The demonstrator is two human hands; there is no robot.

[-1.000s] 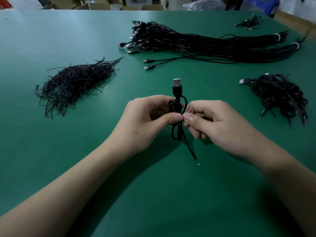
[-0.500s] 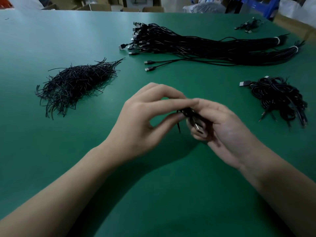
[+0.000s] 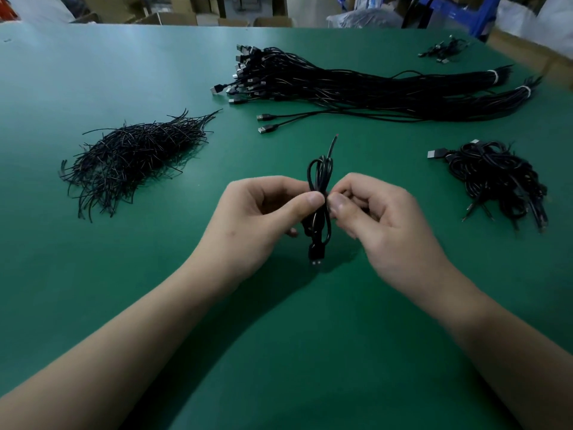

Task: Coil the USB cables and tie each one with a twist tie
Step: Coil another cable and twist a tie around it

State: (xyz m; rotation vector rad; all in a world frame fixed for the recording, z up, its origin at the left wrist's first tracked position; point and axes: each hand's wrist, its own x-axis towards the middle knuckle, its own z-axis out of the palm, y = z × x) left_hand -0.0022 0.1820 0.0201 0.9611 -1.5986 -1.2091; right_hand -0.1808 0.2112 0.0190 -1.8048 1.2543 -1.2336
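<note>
A coiled black USB cable [image 3: 320, 176] stands upright between my hands above the green table. Its plug [image 3: 316, 256] points down toward me and its bare wire end sticks up and away. My left hand [image 3: 254, 218] pinches the coil's middle from the left with thumb and forefinger. From the right, my right hand [image 3: 378, 218] pinches the same spot. Whether a twist tie sits under the fingertips is hidden.
A heap of black twist ties [image 3: 133, 156] lies at the left. Long uncoiled USB cables [image 3: 356, 85] in bundles stretch across the back. A pile of coiled cables [image 3: 496, 178] sits at the right, a few more [image 3: 443, 51] at the far right corner.
The coil has been flipped end for end: the plug pointed away a second ago and now points toward me. Both hands turned it over and pinch its middle again.
</note>
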